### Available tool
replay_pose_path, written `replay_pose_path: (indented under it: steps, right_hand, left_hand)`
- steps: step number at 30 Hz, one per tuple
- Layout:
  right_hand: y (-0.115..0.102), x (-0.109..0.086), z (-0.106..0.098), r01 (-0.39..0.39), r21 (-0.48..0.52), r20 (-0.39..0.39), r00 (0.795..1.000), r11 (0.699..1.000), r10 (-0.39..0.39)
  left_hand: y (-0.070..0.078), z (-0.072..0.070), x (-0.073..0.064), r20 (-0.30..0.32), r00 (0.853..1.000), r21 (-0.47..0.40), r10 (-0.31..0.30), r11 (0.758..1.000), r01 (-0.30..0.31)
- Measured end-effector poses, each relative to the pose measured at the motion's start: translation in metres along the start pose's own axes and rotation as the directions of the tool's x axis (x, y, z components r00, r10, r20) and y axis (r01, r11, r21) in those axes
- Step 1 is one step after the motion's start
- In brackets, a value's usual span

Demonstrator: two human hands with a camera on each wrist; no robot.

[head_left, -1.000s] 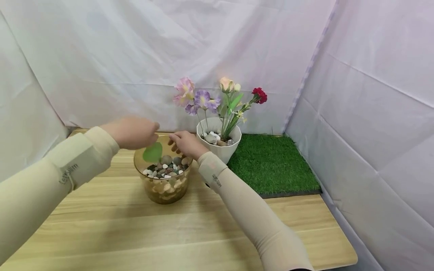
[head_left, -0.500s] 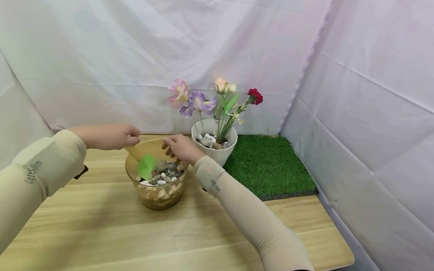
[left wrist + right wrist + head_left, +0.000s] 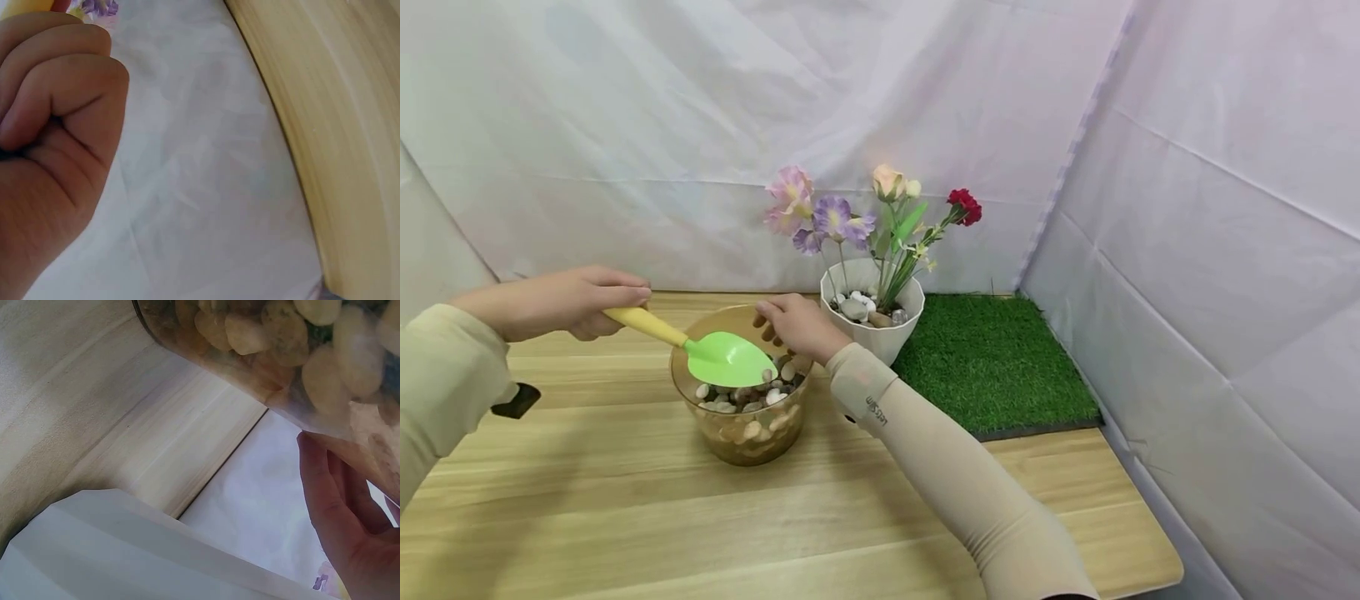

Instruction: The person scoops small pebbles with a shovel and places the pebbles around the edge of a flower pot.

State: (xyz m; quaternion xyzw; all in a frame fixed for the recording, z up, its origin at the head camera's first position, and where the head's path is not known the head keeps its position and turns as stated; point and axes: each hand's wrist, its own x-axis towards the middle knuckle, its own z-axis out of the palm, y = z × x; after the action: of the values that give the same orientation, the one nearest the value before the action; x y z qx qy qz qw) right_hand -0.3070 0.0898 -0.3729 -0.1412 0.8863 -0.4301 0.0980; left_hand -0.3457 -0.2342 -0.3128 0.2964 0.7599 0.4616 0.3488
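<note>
My left hand [image 3: 568, 302] grips the yellow handle of a hand trowel [image 3: 730, 360], its fingers curled round it. The trowel's green blade slants over an amber see-through tub [image 3: 700, 412], with a small stone at its tip in the head view. Grey, white and brown pebbles [image 3: 752, 404] lie inside the tub. On the tub's far right side, my right hand [image 3: 801, 327] holds the rim. In the right wrist view the thumb and fingers [image 3: 319, 481] are at the tub's wall. Only the curled left hand [image 3: 69, 119] and a bit of yellow handle show in the left wrist view.
Just behind the right hand stands a white faceted pot [image 3: 883, 342] with artificial flowers [image 3: 842, 221] and stones. A green turf mat [image 3: 1000, 362] covers the table's back right. White cloth [image 3: 700, 125] hangs behind and along both sides of the wooden table [image 3: 760, 525].
My left hand has moved left from above the tub. The trowel blade has come up from down among the pebbles to near rim height. The right hand has stayed at the rim.
</note>
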Motion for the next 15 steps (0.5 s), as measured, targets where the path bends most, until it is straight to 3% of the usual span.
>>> replay_pose_path:
  steps: [5, 10, 13, 15]
  right_hand:
    - [-0.002, 0.0, 0.0, -0.021, 0.005, -0.005, 1.0, 1.0, 0.021]
    - [-0.003, 0.001, -0.001, -0.043, 0.012, -0.001, 0.999, 0.999, 0.043]
    - [-0.003, 0.003, -0.001, -0.054, 0.015, -0.002, 0.999, 0.998, 0.054]
    - [-0.003, 0.003, 0.0, -0.058, 0.017, -0.001, 0.998, 0.998, 0.058]
  left_hand:
    - [-0.01, 0.002, -0.004, -0.037, 0.999, -0.065, 0.016, 0.998, -0.018]
    - [-0.01, 0.0, -0.008, -0.053, 0.998, -0.064, 0.027, 0.997, -0.03]
    - [-0.004, -0.002, -0.008, -0.06, 0.997, 0.01, 0.053, 0.999, -0.052]
    - [0.005, 0.0, -0.009, -0.115, 0.992, 0.119, 0.045, 0.992, -0.031]
